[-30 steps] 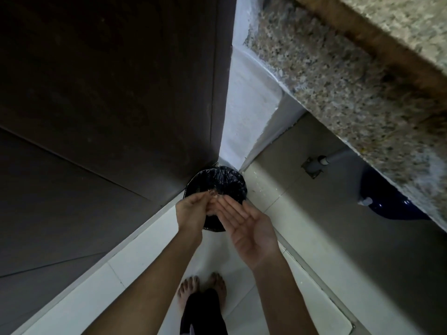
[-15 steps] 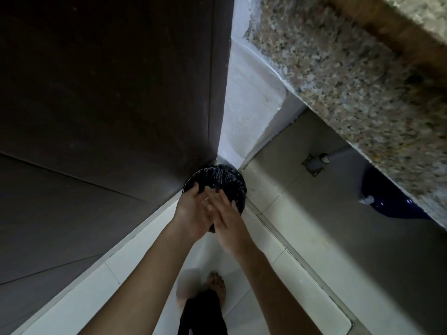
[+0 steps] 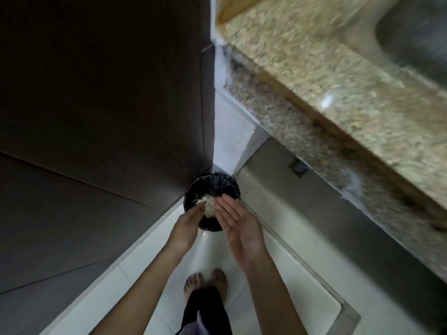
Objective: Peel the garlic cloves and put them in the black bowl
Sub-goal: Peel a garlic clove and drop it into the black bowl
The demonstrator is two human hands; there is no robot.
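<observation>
Both hands held over a round bin [image 3: 217, 184] lined with a black bag, in the corner beside a dark cabinet [image 3: 96, 117]. Right hand [image 3: 238, 226] spread flat, palm up, holding nothing. Left hand [image 3: 187, 223] seen from the back, fingers reaching a pale clump of garlic skins [image 3: 209, 206]; touching it, but pinching or not, cannot tell. Clump between both hands, above the bin opening. Granite bench [image 3: 338, 88] at right, blurred.

The left hand [image 3: 187, 224] and right hand [image 3: 238, 226], pressed together half a second ago, now part above the black-lined bin [image 3: 217, 182]. A pale clump of garlic skins [image 3: 209, 205] now shows between them.
</observation>
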